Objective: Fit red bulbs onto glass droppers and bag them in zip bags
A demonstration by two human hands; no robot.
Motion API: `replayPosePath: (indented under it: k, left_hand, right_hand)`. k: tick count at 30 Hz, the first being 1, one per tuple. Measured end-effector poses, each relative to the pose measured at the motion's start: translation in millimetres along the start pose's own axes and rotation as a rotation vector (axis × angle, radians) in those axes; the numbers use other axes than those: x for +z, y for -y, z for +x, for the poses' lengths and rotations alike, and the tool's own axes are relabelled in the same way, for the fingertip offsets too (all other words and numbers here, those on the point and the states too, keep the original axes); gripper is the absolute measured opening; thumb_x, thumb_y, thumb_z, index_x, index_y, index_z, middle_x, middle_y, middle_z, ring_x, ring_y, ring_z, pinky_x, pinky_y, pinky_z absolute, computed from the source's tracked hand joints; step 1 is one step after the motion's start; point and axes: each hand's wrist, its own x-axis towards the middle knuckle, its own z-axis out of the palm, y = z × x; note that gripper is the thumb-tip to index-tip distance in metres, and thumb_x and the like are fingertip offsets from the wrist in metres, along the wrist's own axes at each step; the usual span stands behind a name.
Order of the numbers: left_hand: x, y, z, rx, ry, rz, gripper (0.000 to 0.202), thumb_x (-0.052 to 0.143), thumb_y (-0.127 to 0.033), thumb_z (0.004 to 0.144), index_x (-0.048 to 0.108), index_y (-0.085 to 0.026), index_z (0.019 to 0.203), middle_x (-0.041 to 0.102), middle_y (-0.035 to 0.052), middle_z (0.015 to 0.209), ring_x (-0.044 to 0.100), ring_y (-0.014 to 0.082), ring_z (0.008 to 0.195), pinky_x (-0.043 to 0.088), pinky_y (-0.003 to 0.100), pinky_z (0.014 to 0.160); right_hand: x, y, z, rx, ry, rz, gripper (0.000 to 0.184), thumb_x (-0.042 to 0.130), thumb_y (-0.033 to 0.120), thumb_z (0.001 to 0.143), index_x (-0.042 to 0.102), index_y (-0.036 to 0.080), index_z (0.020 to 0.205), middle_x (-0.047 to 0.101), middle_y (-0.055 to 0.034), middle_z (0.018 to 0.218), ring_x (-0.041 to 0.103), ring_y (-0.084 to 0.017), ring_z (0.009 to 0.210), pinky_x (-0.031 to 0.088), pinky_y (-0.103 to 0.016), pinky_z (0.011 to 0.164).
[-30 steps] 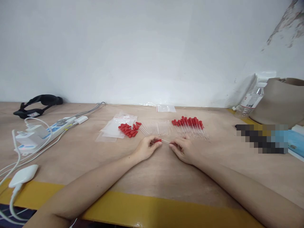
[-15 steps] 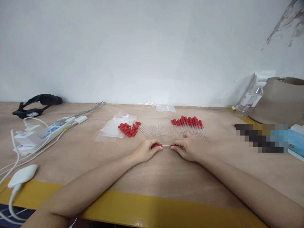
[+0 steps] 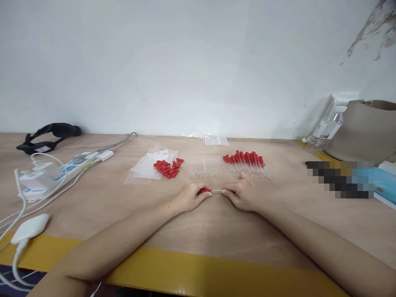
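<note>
A red rubber dropper bulb (image 3: 205, 190) is pinched in my left hand (image 3: 192, 196), partly covered by the fingers. My right hand (image 3: 240, 194) grips a thin clear dropper tube (image 3: 217, 191), whose bare stretch spans the gap between both hands. The tube meets the bulb's open end; how deep it sits inside I cannot tell. Behind my left hand lies a pile of loose red bulbs (image 3: 167, 168). A row of clear tubes (image 3: 206, 166) lies beyond the two hands. Past my right hand, several droppers with red bulbs fitted (image 3: 246, 161) lie side by side.
Clear plastic bags (image 3: 144, 167) lie under and beside the loose bulbs, with another small bag (image 3: 215, 141) by the wall. At left are a power strip (image 3: 66, 168), cables and a black headset strap (image 3: 49, 136). A plastic bottle (image 3: 328, 128) and grey-brown bin (image 3: 361, 132) stand at right.
Both hands stay almost where they were. The right fingers have shifted very slightly, and the tube between the hands shows a little more clearly.
</note>
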Motion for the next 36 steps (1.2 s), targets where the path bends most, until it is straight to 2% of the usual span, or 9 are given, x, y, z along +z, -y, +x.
replayPosePath:
  k: [9,21,26,28,32,33,36]
  left_hand:
    - [0.5,-1,-1,0.045,-0.035,0.040,0.018,0.050,-0.031,0.081,0.060,-0.016,0.082,0.059,0.0020,0.073,0.053,0.0129,0.067,0.040,0.023,0.060]
    - [-0.3,-2,-1,0.090,-0.017,0.094,0.018,0.048,-0.030,0.082,0.059,-0.016,0.083,0.059,0.0031,0.072,0.054,0.0141,0.067,0.040,0.024,0.061]
    - [0.0,-1,3,0.111,-0.013,0.074,0.016,0.050,-0.029,0.081,0.059,-0.017,0.085,0.060,0.0030,0.075,0.054,0.0150,0.071,0.042,0.026,0.065]
    - [-0.1,1,5,0.107,-0.057,0.047,0.018,0.051,-0.029,0.080,0.057,-0.017,0.092,0.059,0.0038,0.083,0.054,0.0150,0.074,0.043,0.026,0.068]
    - [-1.8,7,4,0.001,-0.179,-0.009,0.050,0.058,-0.030,0.075,0.040,-0.017,0.119,0.053,0.0066,0.098,0.052,0.0128,0.071,0.045,0.024,0.061]
    - [-2.4,8,4,-0.017,-0.175,-0.003,0.049,0.058,-0.030,0.074,0.041,-0.016,0.118,0.053,0.0063,0.095,0.051,0.0127,0.069,0.045,0.024,0.060]
    - [-4.0,10,4,0.021,-0.081,0.037,0.024,0.053,-0.029,0.078,0.056,-0.016,0.098,0.056,0.0052,0.086,0.052,0.0137,0.071,0.045,0.026,0.065]
  right_hand:
    - [1,10,5,0.019,0.026,-0.007,0.033,0.034,0.028,0.088,0.054,0.018,0.063,0.062,0.0008,0.059,0.042,-0.010,0.049,0.022,-0.030,0.067]
    - [3,18,15,0.047,0.116,0.150,0.031,0.034,0.024,0.088,0.055,0.019,0.065,0.060,0.0032,0.057,0.047,-0.009,0.050,0.027,-0.031,0.072]
    - [1,18,17,0.086,0.135,0.194,0.033,0.034,0.026,0.088,0.055,0.019,0.063,0.059,0.0024,0.057,0.050,-0.011,0.053,0.031,-0.030,0.073]
    - [0,15,16,0.126,0.128,0.247,0.032,0.033,0.028,0.088,0.056,0.019,0.066,0.060,0.0012,0.061,0.052,-0.012,0.057,0.034,-0.028,0.068]
    - [-7,-10,16,0.287,0.029,0.369,0.030,0.033,0.031,0.086,0.058,0.019,0.074,0.062,-0.0027,0.073,0.055,-0.015,0.069,0.038,-0.026,0.063]
    - [-9,-20,16,0.355,-0.021,0.394,0.029,0.034,0.030,0.084,0.059,0.018,0.075,0.063,-0.0035,0.075,0.056,-0.015,0.071,0.039,-0.026,0.063]
    - [-19,-52,18,0.654,-0.115,0.525,0.023,0.040,0.027,0.078,0.059,0.016,0.076,0.063,-0.0041,0.071,0.055,-0.014,0.059,0.040,-0.025,0.056]
